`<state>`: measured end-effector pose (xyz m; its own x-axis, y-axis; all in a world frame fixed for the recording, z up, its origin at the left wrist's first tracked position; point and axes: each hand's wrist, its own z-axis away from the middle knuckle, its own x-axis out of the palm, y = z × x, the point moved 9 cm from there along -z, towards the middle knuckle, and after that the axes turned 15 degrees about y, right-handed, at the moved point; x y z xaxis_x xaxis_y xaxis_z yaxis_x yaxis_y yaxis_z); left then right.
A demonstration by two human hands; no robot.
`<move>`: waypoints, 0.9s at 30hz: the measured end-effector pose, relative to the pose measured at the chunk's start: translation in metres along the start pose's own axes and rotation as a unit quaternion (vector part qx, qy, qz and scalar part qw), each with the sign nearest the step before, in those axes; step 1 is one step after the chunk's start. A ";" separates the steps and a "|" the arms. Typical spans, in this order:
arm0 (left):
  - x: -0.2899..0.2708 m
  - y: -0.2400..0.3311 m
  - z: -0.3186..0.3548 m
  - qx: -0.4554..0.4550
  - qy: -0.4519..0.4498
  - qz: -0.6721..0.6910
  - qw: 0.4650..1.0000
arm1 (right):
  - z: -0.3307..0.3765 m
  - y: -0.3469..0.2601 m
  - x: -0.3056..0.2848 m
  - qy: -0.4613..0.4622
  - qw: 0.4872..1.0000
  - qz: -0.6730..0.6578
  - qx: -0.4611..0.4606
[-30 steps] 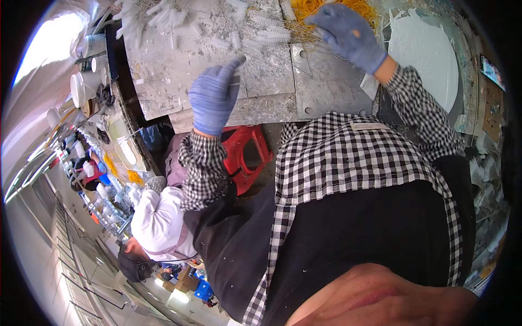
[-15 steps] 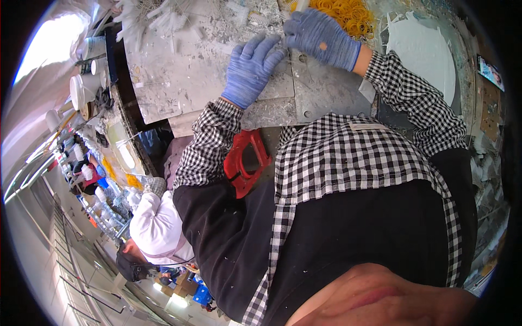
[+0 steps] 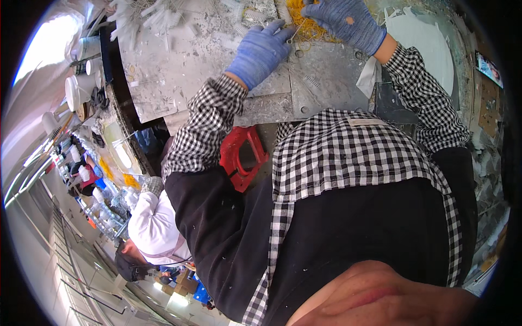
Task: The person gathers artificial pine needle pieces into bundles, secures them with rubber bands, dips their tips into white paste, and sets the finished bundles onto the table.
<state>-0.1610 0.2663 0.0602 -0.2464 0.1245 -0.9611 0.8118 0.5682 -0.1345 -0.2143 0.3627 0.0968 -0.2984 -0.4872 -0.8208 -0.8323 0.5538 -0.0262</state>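
A: Nearest the lens, I am seeing my own checked shirt and dark apron filling the lower view. What are you reading just beyond, towards the grey metal worktop (image 3: pixel 326 92)?

B: I am noting a red plastic frame (image 3: pixel 242 157) lying just below the worktop's near edge, beside my left sleeve. Well to the left of the worktop and lower down, another person in a white cap (image 3: pixel 155 228) is bending over.

A: On the worktop itself, my left hand (image 3: pixel 260 51), gloved in blue, is resting flat with fingers loosely curled towards a thin wire piece (image 3: pixel 293 33); I cannot tell whether it is pinching the wire.

B: My right hand (image 3: pixel 348 22), also gloved, is lying at the worktop's far edge, fingers half closed over the yellow rubber bands (image 3: pixel 304 24), touching that heap. The wire is lying between both hands.

A: Further left on the worktop, white plastic tubes (image 3: pixel 149 19) are lying scattered.
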 end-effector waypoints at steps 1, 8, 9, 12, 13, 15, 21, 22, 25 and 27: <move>0.004 0.000 -0.002 0.015 -0.019 -0.012 1.000 | -0.001 -0.003 -0.011 0.050 0.998 -0.033 0.001; 0.018 0.002 0.010 0.069 -0.071 -0.001 0.995 | 0.020 0.010 -0.031 0.064 0.979 -0.161 0.111; 0.015 0.001 0.009 0.073 -0.051 0.001 0.996 | 0.023 0.010 -0.035 0.065 0.979 -0.160 0.113; -0.001 -0.012 0.010 0.056 -0.027 -0.004 0.998 | 0.024 0.008 -0.054 0.112 0.972 -0.173 0.111; -0.007 -0.021 0.009 0.040 -0.018 -0.007 0.999 | 0.023 0.011 -0.060 0.121 0.962 -0.202 0.139; -0.026 -0.033 0.010 -0.001 0.013 0.021 1.000 | 0.021 0.015 -0.065 0.132 0.950 -0.228 0.167; -0.086 -0.074 0.015 -0.184 0.207 0.110 0.955 | -0.009 0.004 -0.126 0.366 0.880 -0.302 0.031; -0.091 -0.077 0.016 -0.226 0.215 0.128 0.941 | -0.013 0.005 -0.125 0.353 0.876 -0.323 0.062; -0.089 -0.073 0.028 -0.292 0.217 0.152 0.919 | -0.017 -0.001 -0.116 0.306 0.874 -0.363 0.103; -0.083 -0.067 0.035 -0.331 0.220 0.220 0.891 | -0.021 -0.004 -0.111 0.271 0.875 -0.385 0.113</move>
<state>-0.1767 0.1890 0.1402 -0.2842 0.6777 -0.6783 0.4269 0.7229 0.5434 -0.1876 0.4004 0.1996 0.0821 -0.9892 -0.1211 -0.7889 0.0098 -0.6145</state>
